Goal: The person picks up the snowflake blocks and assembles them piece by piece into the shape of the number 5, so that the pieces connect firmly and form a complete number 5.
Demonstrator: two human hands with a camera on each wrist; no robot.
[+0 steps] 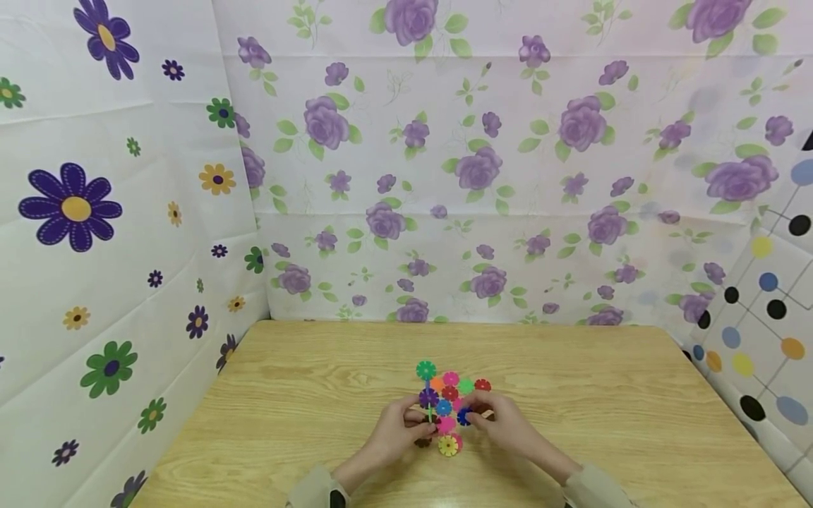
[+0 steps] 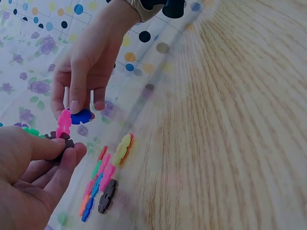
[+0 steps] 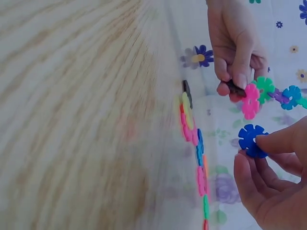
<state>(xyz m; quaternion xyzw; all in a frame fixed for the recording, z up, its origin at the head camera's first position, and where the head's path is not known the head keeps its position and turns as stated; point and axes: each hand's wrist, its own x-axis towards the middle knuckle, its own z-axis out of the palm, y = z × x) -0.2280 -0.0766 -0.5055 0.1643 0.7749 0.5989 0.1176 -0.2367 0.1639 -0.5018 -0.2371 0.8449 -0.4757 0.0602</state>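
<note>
In my left hand [image 1: 395,432] I pinch a dark brown notched plastic disc [image 3: 233,87] between thumb and fingers. Slotted onto it is a pink disc [image 3: 250,104], and a chain with a green disc [image 3: 264,89], a purple disc [image 3: 277,97] and a light blue disc [image 3: 291,98] runs on from there. Thumb and fingertips of my right hand [image 1: 504,422] pinch a dark blue disc [image 3: 248,137]. It is close to the pink disc; the right wrist view shows a gap between them. Fingers cover part of both held discs.
Several loose discs lie on the wooden table [image 1: 305,395] under and beyond my hands, among them a yellow disc [image 1: 447,445], a red disc [image 1: 483,385] and a dark disc [image 2: 108,196]. Patterned cloths [image 1: 406,162] hang behind and at both sides.
</note>
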